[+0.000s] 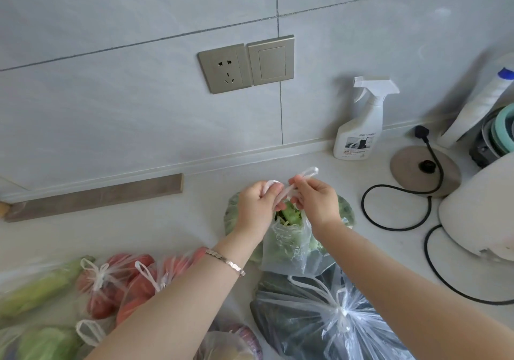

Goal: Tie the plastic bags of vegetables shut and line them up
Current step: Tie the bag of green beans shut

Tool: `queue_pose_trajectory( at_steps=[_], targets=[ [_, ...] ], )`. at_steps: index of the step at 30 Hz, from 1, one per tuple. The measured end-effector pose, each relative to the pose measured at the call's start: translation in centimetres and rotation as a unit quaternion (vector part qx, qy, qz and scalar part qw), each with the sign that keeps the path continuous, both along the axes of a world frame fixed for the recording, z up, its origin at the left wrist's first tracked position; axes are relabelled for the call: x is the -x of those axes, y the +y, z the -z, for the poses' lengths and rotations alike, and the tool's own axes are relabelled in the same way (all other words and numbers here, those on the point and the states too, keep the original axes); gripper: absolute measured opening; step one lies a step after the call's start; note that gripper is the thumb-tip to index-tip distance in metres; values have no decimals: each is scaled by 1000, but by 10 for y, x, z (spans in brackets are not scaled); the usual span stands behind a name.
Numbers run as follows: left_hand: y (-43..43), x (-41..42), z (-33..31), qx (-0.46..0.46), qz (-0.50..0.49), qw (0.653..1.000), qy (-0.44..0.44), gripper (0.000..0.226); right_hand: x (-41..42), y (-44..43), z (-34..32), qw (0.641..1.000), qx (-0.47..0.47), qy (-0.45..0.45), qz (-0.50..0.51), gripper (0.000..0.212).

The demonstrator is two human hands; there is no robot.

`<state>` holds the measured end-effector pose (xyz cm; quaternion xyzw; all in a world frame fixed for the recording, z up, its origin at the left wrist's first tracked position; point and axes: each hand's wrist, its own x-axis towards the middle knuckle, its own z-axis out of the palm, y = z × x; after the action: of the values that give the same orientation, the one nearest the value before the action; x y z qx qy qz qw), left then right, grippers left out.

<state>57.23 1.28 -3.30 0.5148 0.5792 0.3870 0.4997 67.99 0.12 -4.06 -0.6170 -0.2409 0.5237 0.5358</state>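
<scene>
A clear plastic bag of leafy greens [289,245] stands on the white counter, its mouth still apart with green leaves showing. My left hand [257,204] grips one white handle loop and my right hand [317,200] grips the other, crossed above the bag. In front of it lies a knotted bag of dark green vegetables [331,312]. At the lower left lie knotted bags of tomatoes [111,284] and carrots [150,282], a bag of corn [39,287], and a bag with a green cabbage [47,343]. A bag with purple produce [236,340] sits at the bottom.
A spray bottle [361,126] stands by the tiled wall. A kettle base [425,170] with its black cord [395,215] lies at the right, beside a white appliance [481,215]. A wall socket [224,69] and a wooden strip [94,197] are behind.
</scene>
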Motion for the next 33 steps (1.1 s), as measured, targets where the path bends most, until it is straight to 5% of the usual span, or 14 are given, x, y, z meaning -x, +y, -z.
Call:
queue_pose_trajectory(
  at_steps=[2,4,7,15,20,27,30,33],
  targets=[
    [-4,3,0,-105,71,981,146,17,3,2,2,998,39,4,45,25],
    [-8,5,2,-191,108,950,224,15,4,4,7,994,66,-85,6,25],
    [-5,11,7,-208,95,950,212,13,2,8,6,975,39,-194,-102,7],
    [8,12,11,-136,39,979,145,14,-7,-9,3,903,-62,-292,-309,15],
    [7,13,13,-132,69,978,147,13,-15,2,5,862,-58,-334,-375,40],
    [14,7,10,-11,25,997,69,22,-10,-4,14,946,-109,-265,-150,8],
    [12,5,7,25,18,998,57,24,-8,-7,10,934,-158,-287,-143,25],
    [22,5,-8,-50,-20,996,66,25,-12,2,-3,964,-144,-181,-132,31]
  ],
)
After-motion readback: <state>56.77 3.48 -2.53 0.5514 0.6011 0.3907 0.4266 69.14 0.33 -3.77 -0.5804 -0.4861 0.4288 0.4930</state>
